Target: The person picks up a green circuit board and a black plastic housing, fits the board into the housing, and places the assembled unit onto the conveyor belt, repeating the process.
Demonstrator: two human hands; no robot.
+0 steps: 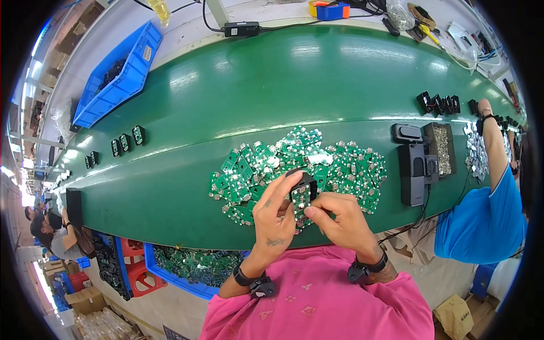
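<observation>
In front of my chest, my left hand is closed around a small black plastic housing. A green circuit board with white and silver parts sits against the housing's open face. My right hand is closed at the board's right edge, its thumb and index finger pressed to it. Whether the board is fully seated in the housing, I cannot tell. Just beyond both hands lies a broad heap of loose green circuit boards on the green work table.
Right of the heap stand a black speaker-like device and a box of small metal parts. Black housings with boards line up at left, near a blue bin. Below the table edge is a blue crate of boards. A co-worker's arm reaches in at right.
</observation>
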